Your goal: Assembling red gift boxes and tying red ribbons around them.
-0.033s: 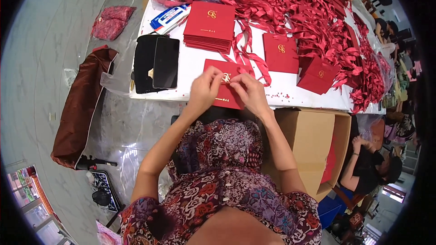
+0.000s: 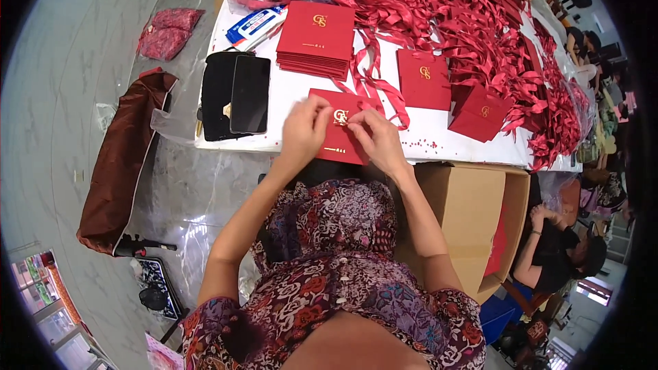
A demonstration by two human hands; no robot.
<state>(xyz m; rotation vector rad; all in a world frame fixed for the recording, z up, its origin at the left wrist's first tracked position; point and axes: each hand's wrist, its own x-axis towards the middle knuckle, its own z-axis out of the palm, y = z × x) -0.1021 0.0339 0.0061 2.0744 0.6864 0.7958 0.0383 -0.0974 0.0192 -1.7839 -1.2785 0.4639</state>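
A red paper bag (image 2: 347, 149) with a gold emblem lies flat on the white table, close to its front edge. Over its left edge is my left hand (image 2: 306, 128), fingers bent and smeared by motion, apart from the emblem. My right hand (image 2: 378, 136) rests at the right of the emblem, thumb and forefinger drawn together in a pinch; anything between them is too small to make out. Red ribbon (image 2: 373, 68) trails past the bag's far side. Behind it stands a stack of flat red bags (image 2: 317, 34).
Two more red bags (image 2: 423, 79) (image 2: 481, 113) lie to the right, beside a heap of ribbons (image 2: 473, 20). A phone (image 2: 250, 94) lies on a black pouch (image 2: 216, 89) at the left. An open cardboard box (image 2: 473, 216) stands below the edge; co-workers sit at the right.
My left hand has drawn back a little to the left, away from the emblem. The right hand and the bag have stayed in place.
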